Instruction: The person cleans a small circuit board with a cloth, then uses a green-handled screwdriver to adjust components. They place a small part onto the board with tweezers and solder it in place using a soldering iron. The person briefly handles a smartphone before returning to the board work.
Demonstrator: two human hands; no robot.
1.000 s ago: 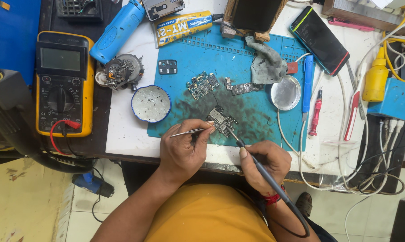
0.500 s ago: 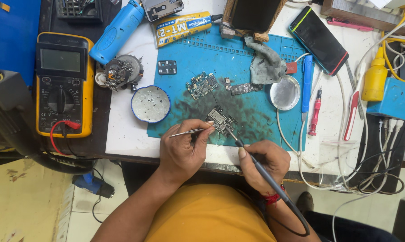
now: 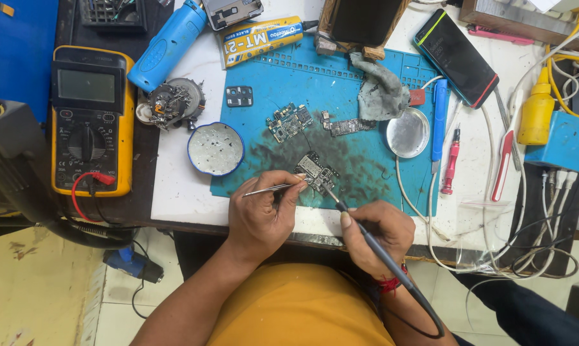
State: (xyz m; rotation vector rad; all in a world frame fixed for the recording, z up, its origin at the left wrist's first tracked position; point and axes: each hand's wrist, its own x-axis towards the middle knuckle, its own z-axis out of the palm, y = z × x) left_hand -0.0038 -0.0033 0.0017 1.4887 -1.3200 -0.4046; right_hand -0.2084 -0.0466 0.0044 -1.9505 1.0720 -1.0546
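Head view, one entry: my left hand point(image 3: 262, 214) is pinching metal tweezers point(image 3: 270, 189), tips touching a small circuit board point(image 3: 316, 172) lying on the blue mat point(image 3: 373, 163) near the bench's front edge; my right hand point(image 3: 376, 234) is gripping a dark soldering iron point(image 3: 366, 234), tip meeting that board; a yellow multimeter point(image 3: 91, 122) is sitting well apart, far left

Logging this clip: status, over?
Left hand grips tweezers. Right hand holds soldering iron, tip on small circuit board. Nothing obstructing.
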